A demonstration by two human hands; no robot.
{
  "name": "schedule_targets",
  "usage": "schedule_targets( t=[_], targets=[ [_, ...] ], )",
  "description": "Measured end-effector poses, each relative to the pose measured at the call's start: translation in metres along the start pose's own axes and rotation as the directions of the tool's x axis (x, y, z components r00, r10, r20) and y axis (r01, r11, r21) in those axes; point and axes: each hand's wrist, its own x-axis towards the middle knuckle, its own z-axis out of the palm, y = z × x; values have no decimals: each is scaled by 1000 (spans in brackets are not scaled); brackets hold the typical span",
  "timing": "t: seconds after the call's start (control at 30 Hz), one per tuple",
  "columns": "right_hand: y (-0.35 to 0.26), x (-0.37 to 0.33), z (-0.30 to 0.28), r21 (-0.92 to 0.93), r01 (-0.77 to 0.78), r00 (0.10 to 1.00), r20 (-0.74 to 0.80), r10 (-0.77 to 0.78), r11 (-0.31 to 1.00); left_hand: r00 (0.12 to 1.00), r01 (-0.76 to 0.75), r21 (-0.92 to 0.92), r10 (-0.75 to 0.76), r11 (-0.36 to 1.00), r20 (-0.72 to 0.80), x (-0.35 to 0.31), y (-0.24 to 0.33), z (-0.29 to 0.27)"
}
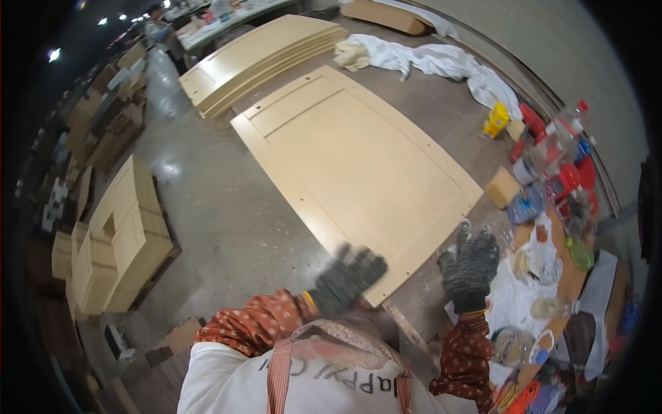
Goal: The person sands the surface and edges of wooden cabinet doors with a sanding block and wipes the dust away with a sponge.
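Note:
A large cream-coloured panel (352, 165) with grooved lines and small holes lies flat on the brown work table (407, 90) in front of me. My left hand (347, 279), in a dark grey knitted glove, is over the panel's near left corner with its fingers spread; motion blurs it a little, and whether it touches the panel I cannot tell. Beside the panel's near right edge is my right hand (470, 268), in a matching glove with pale worn fingertips. Its fingers are stretched out and it holds nothing.
Similar panels are stacked (269, 55) beyond the panel. A white cloth (434, 58) lies at the back. Along the right stand a yellow container (496, 120), a sponge block (503, 187) and several plastic bottles (552, 148). More boards (124, 241) are piled on the left floor; a person (164, 38) stands far back.

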Motion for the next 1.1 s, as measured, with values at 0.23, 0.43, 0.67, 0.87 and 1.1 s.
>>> schedule_targets(
  t=[0.23,0.43,0.67,0.87,1.1],
  targets=[
    [-55,56,45,98,35,974,220,-56,995,741,-668,503,556,549,377,37,-8,-37],
    [-66,73,46,39,-98,967,239,86,994,785,-597,86,603,798,-142,153,-181,-71],
    [-69,54,61,89,-290,952,-76,297,953,794,-78,57,96,995,-600,384,-443,-133],
    [-78,62,53,58,-382,924,31,381,922,879,326,227,-206,918,-429,485,-563,-102],
    [-73,59,47,145,-508,853,-52,519,849,772,126,-454,-374,882,-514,425,-463,-133]
  ],
)
